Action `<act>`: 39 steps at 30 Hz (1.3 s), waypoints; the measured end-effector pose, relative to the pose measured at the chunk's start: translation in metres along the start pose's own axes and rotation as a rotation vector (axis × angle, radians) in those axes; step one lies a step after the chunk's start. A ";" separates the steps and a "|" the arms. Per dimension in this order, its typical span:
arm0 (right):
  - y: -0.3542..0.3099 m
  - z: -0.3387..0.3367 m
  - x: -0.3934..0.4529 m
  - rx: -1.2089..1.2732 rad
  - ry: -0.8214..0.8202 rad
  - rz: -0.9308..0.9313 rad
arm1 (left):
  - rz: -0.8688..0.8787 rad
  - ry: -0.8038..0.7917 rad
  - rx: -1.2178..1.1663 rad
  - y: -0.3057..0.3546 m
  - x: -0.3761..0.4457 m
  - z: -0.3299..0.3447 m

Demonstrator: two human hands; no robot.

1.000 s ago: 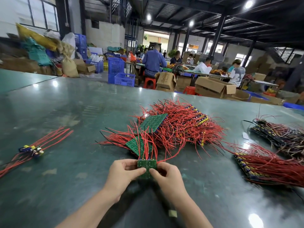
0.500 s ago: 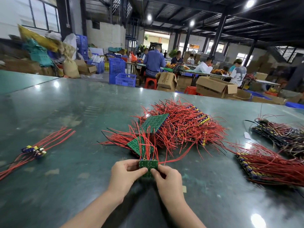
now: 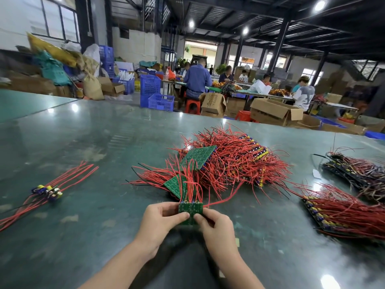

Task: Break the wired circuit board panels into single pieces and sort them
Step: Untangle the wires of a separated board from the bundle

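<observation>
Fingers point(image 3: 183, 215) and thumbs of both hands curl onto one small green circuit board panel point(image 3: 190, 209), pinching it from either side above the table's near edge. Left hand point(image 3: 160, 222) grips the panel's left half, thumb across its face; right hand point(image 3: 216, 224) grips the right half, thumb tip almost meeting the left one at the middle. Panel faces up toward the camera, long axis running left to right, its wired edge pointing away from the person, and red wires point(image 3: 192, 190) rise from that far edge into the big pile of wired panels point(image 3: 235, 161) at the middle of the green table point(image 3: 104, 142). Two bare green boards tilt out of that pile. Over by the table's left edge lies a small bundle of single pieces point(image 3: 48, 191), red leads fanning away. Toward the right edge sits a red-wired stack point(image 3: 343, 211), and beyond it a darker stack point(image 3: 362, 174). Cardboard boxes point(image 3: 214, 104) behind the far edge carry printing, probably text, but it is too blurred to read.
</observation>
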State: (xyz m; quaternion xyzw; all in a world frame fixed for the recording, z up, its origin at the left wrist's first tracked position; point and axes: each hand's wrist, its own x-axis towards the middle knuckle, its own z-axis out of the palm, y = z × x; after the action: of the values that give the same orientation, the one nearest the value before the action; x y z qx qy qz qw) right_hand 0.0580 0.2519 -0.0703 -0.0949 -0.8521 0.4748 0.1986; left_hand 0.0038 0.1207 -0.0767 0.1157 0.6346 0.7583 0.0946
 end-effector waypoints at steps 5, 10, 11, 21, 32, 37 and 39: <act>-0.005 -0.009 0.005 0.389 -0.172 0.132 | -0.038 -0.030 -0.085 0.003 0.004 -0.002; 0.001 -0.008 0.006 0.212 -0.021 0.006 | -0.046 -0.052 -0.072 0.002 0.001 0.003; 0.002 -0.008 0.006 0.185 -0.021 -0.011 | -0.048 -0.049 -0.069 0.001 0.001 0.003; 0.007 -0.014 0.013 0.114 -0.132 -0.025 | -0.049 -0.070 0.013 0.004 0.002 0.000; 0.005 -0.008 0.007 -0.033 -0.025 0.037 | 0.018 0.016 0.118 0.001 0.000 0.005; 0.002 -0.006 0.003 -0.131 0.024 0.070 | 0.057 0.063 0.159 -0.001 -0.003 0.009; -0.001 0.000 -0.001 -0.068 0.084 0.080 | 0.073 0.093 0.195 -0.001 -0.004 0.011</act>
State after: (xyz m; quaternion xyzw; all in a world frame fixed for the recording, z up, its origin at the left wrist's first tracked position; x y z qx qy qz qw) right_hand 0.0588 0.2511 -0.0702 -0.1553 -0.8543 0.4486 0.2116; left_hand 0.0105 0.1299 -0.0765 0.1120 0.7044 0.7004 0.0259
